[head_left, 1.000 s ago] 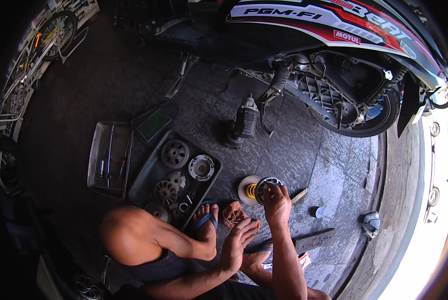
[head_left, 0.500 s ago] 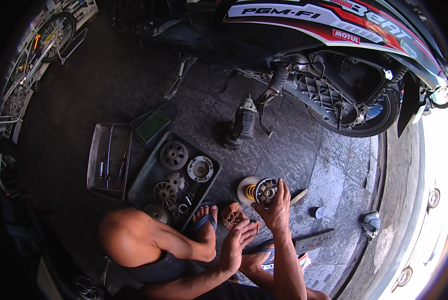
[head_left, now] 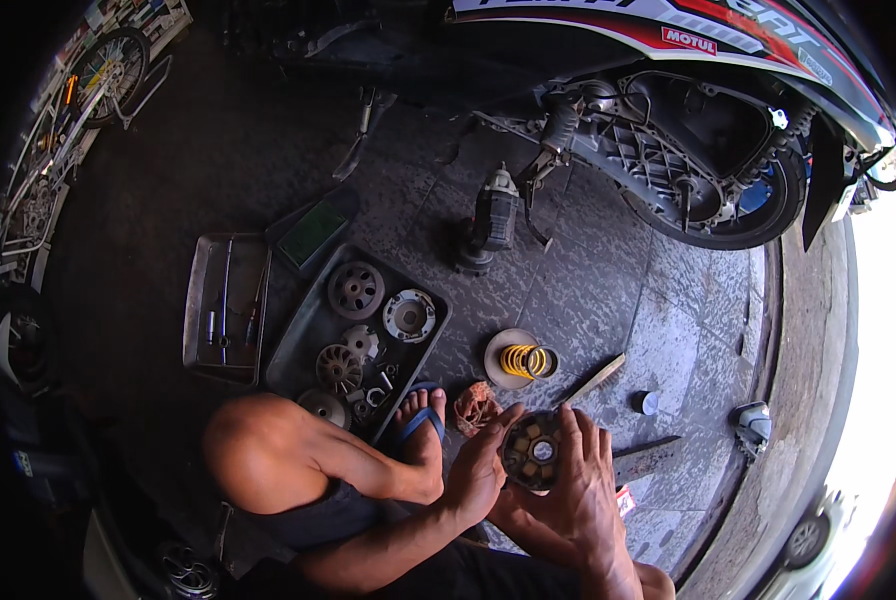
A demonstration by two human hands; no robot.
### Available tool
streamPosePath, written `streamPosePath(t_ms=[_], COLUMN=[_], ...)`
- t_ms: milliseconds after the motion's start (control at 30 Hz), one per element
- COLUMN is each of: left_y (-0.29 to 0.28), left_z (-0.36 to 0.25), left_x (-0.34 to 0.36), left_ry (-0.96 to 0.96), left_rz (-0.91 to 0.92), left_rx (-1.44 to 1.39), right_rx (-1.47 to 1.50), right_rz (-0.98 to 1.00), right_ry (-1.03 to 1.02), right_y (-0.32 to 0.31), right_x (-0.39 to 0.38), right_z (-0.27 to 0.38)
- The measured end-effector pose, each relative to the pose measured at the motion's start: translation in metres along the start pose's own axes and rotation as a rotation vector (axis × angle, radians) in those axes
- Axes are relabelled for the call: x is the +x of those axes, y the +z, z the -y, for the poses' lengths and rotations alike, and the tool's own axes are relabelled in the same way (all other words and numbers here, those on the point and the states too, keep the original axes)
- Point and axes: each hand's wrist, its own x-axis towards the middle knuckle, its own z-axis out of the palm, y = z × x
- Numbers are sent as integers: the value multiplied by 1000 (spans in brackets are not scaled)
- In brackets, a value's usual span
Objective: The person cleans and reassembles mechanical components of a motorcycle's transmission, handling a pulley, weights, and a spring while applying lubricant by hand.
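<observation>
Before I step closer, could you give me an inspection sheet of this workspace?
Surface: dark grey tiled floor, pale patchy marks.
Job's things: round dark metal part with pocketed face, held; yellow coil spring on flat round disc.
Clutter: black rectangular tray of metal parts, shallow grey metal tray of tools, crumpled orange-brown rag.
Hands: left hand and right hand hold the metal part's opposite sides.
Cables: nothing seen loose on the floor.
Surroundings: black, white and red motorbike ahead.

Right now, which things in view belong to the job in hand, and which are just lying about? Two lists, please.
Likely the job:
round dark part, in left hand and right hand
yellow spring
tray of metal parts
opened scooter

Probably just lying about:
small round container
spoked wheel, far left
</observation>
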Motion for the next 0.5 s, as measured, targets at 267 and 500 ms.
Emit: streamPosePath(t_ms=[267, 500], left_y=[5, 4], left_z=[-5, -1], left_x=[-15, -19], left_ry=[-138, -193], left_rz=[3, -42], left_rx=[-20, -23], right_rx=[39, 64], right_rz=[-2, 44], right_ry=[1, 111], right_y=[5, 7], right_x=[-24, -32], right_z=[-6, -9])
